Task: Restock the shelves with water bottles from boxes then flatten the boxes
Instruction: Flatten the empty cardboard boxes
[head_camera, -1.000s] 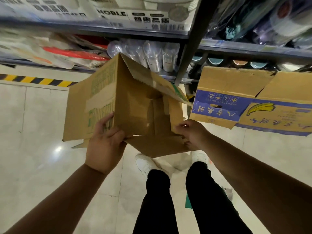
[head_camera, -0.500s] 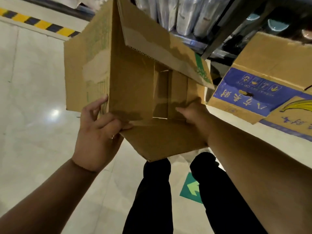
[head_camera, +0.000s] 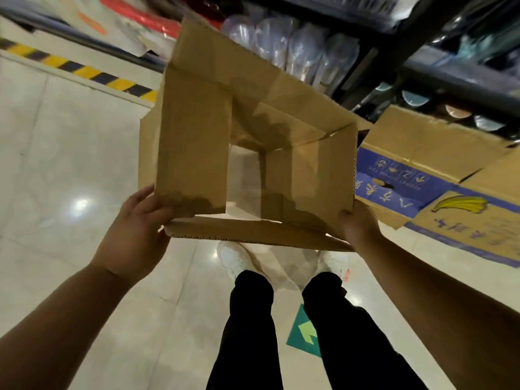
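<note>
The box (head_camera: 194,136) is held in the air in front of the shelf (head_camera: 455,77), above the floor (head_camera: 56,178). It has been turned since half a second ago, so that its open end now faces the camera. Both ends are open, and the floor is seen through the middle. The walls form a square tube, not flattened.

The left hand (head_camera: 138,232) has been moved from the box's outer left side down to the lower left corner. That corner is gripped, with the thumb laid against the left wall and the fingers hidden under the near flap. The right hand (head_camera: 357,229), earlier reached inside the box, is now placed at the lower right corner. That corner is held, and most of the fingers are hidden behind the cardboard.

The wrapped bottles (head_camera: 304,46) are seen on the shelf just behind the box's top flap, as before. The banana box (head_camera: 422,175) is seen to the right, just beside the held box. The white shoes (head_camera: 233,260), hidden half a second ago, are now shown below the box. A green arrow sticker (head_camera: 305,333) is seen on the floor between the legs.
</note>
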